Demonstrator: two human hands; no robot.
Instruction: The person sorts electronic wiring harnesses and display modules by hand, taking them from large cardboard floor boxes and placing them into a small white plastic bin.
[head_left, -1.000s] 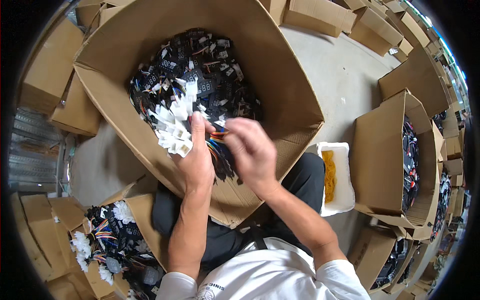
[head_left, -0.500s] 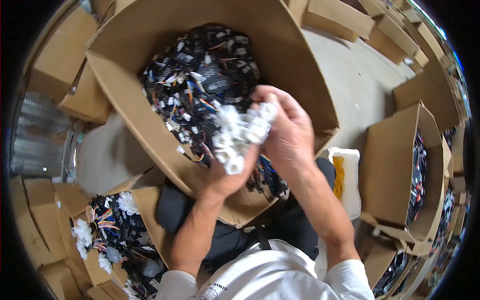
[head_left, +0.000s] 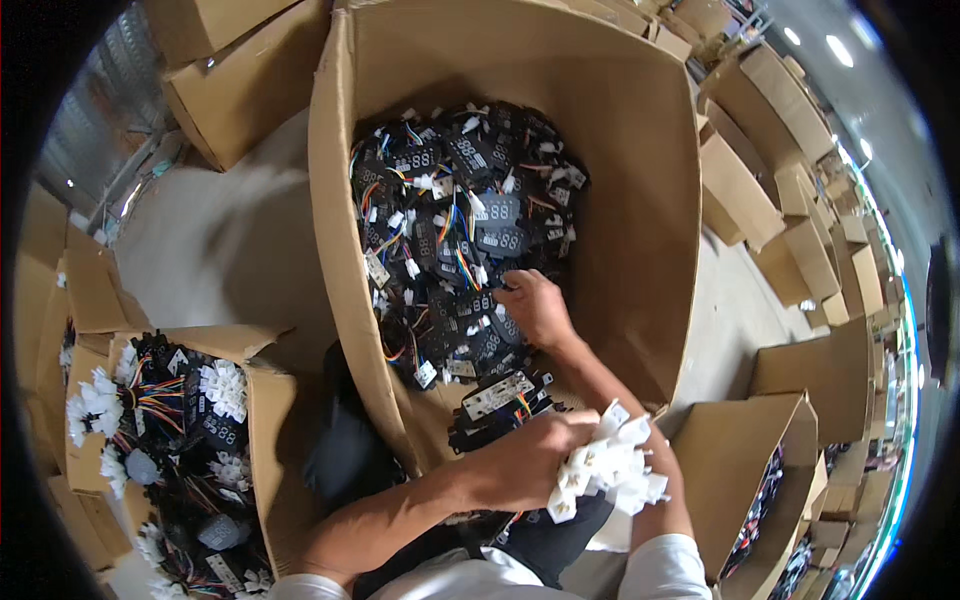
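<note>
My left hand (head_left: 545,455) is closed round the wires of a bunch of small black display boards. Their white plug connectors (head_left: 610,465) fan out on the right side of the fist, and the boards (head_left: 500,400) hang on its other side, over the near edge of the big cardboard box (head_left: 640,230). Inside that box, my right hand (head_left: 540,308) reaches down to a loose pile of the same boards (head_left: 440,235) with coloured wires and white plugs. Its fingers are curled together at the pile's surface; what they pinch is too small to make out.
At the lower left stands an open carton (head_left: 265,430) holding bundled boards (head_left: 205,420) with clustered white plugs. Another open carton (head_left: 735,460) with dark parts is at the lower right. More cardboard boxes (head_left: 735,185) line the right, and others (head_left: 235,85) stand at the upper left.
Both hands were together at the bunch of white plugs. My right hand has left it and gone down to the pile, while my left has drawn the bunch nearer my body. The view has shifted.
</note>
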